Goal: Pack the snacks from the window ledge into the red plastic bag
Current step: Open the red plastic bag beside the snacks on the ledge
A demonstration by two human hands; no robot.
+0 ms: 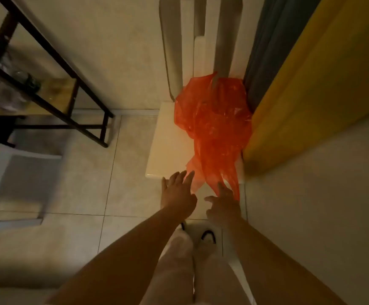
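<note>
A crumpled red plastic bag (pixel 214 119) lies on a white chair seat (pixel 168 139), its handles hanging over the seat's near edge. My left hand (pixel 179 192) reaches toward the left handle with fingers straight, its fingertips at the plastic. My right hand (pixel 223 201) is at the right handle, fingers spread and touching it; whether they grasp it is unclear. No snacks are in view.
A yellow curtain (pixel 311 95) and a grey one (pixel 265 51) hang to the right of the chair. A dark-framed table (pixel 53 84) with clutter stands at the left over a tiled floor. My legs and slippers (pixel 207 235) are below the hands.
</note>
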